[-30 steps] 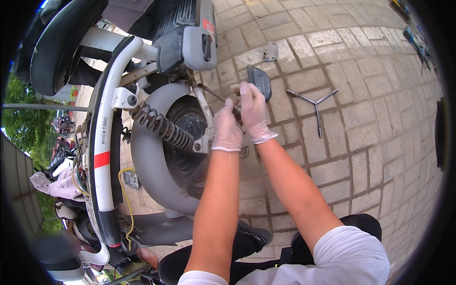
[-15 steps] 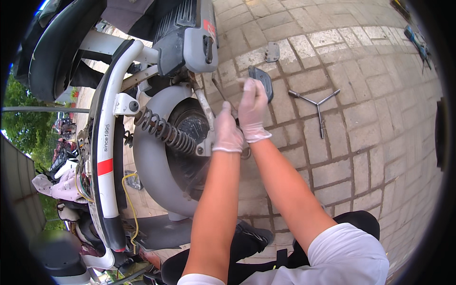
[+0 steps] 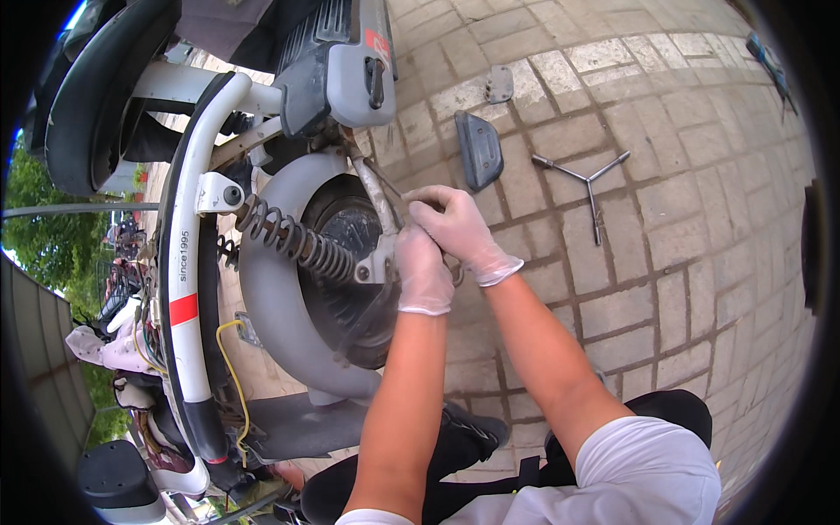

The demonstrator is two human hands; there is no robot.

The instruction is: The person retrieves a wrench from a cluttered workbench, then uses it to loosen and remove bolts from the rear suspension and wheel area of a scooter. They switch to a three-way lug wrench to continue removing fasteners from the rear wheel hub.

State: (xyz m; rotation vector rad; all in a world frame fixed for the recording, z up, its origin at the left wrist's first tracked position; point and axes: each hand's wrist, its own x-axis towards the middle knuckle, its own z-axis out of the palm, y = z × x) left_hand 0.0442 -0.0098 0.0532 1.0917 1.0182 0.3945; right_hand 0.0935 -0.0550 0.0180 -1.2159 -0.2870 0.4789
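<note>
My left hand point(image 3: 423, 267) and my right hand point(image 3: 448, 226), both in thin translucent gloves, meet beside the scooter's rear wheel point(image 3: 276, 297). My right hand curls round the lower end of a thin metal rod point(image 3: 382, 175) lying along a worn silver strut point(image 3: 372, 192). Below it and overlapping it, my left hand is closed; what it grips is hidden. Just left of them are a coil shock point(image 3: 311, 245) and its lower bracket point(image 3: 374, 267).
The white scooter frame point(image 3: 182, 262) fills the left side. On the paving point(image 3: 665, 219) lie a black footrest point(image 3: 479, 150), a small metal plate point(image 3: 500, 84) and a Y-shaped socket wrench point(image 3: 589, 182). A blue-and-black tool point(image 3: 766, 61) lies at the far right; a yellow cable point(image 3: 229, 367) hangs by the frame.
My right hand has dropped from raised beside the rod's upper part to curl over my left hand, which has shifted down a little. The footrest now shows fully above them.
</note>
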